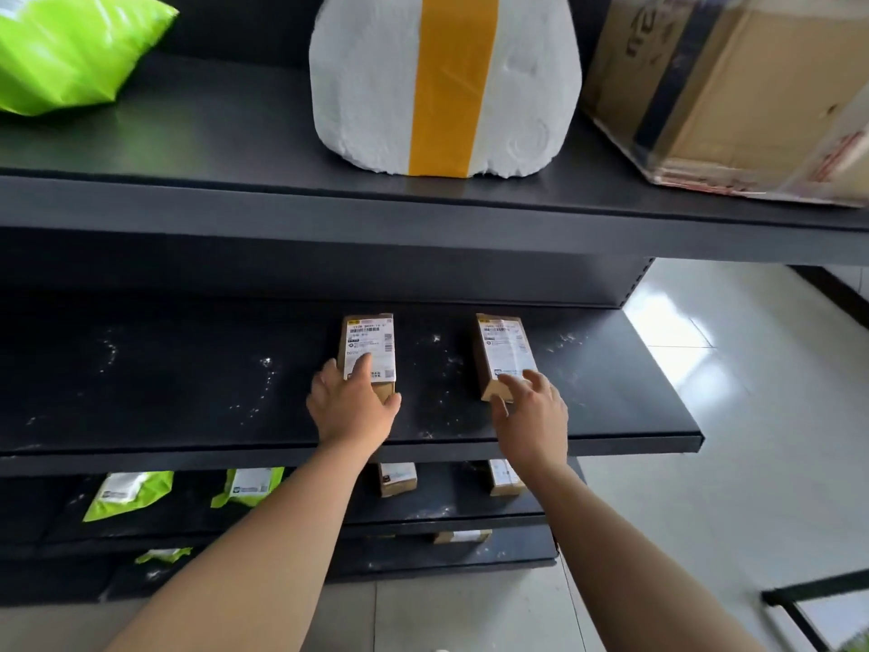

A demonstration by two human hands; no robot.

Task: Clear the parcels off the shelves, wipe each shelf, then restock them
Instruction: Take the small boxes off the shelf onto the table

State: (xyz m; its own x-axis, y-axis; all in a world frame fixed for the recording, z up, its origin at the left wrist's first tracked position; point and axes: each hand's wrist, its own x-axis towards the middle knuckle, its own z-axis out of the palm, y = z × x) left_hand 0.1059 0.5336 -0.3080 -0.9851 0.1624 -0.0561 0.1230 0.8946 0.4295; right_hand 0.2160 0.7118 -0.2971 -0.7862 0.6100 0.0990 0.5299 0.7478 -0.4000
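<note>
Two small brown cardboard parcels with white labels lie on the dusty black middle shelf (141, 392). My left hand (350, 404) grips the near end of the left parcel (369, 343), thumb on one side and fingers round the other. My right hand (533, 411) is at the near end of the right parcel (503, 345), fingers spread and touching its front corner. White specks of dust dot the shelf around both parcels.
The upper shelf (235, 134) holds a green mailer bag (66, 49), a white foam box with yellow tape (376, 87) and a large cardboard box (733, 87). Lower shelves carry green mailers (129, 494) and small boxes (397, 480). White tiled floor (705, 440) lies to the right.
</note>
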